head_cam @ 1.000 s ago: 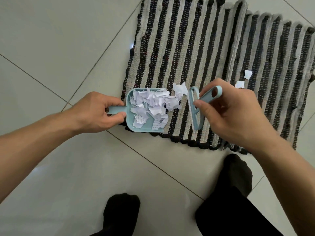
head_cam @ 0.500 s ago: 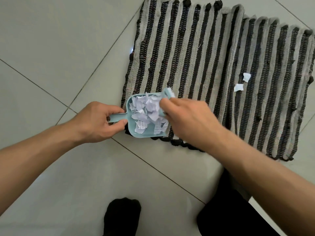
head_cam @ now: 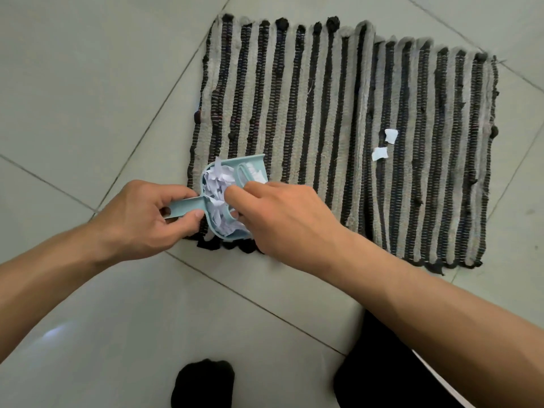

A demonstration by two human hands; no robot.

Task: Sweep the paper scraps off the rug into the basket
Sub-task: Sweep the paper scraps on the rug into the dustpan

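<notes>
A striped grey-and-black rug (head_cam: 323, 113) lies on the tiled floor. At its near left corner my left hand (head_cam: 147, 216) grips the handle of a light blue dustpan (head_cam: 188, 207) piled with white paper scraps (head_cam: 217, 184). My right hand (head_cam: 279, 216) holds a light blue hand brush (head_cam: 244, 175) pressed down onto the scraps inside the pan. Two loose white scraps lie on the rug's right half, one (head_cam: 391, 135) just above the other (head_cam: 379, 154). No basket is in view.
Pale floor tiles (head_cam: 88, 83) with dark grout lines surround the rug. My feet in black socks (head_cam: 203, 381) and a dark trouser leg (head_cam: 382, 363) are at the bottom of the view.
My right hand swept the brush leftward from the rug into the dustpan, pushing the scraps at its mouth inside. The pan has tilted slightly; my left hand stays on the handle.
</notes>
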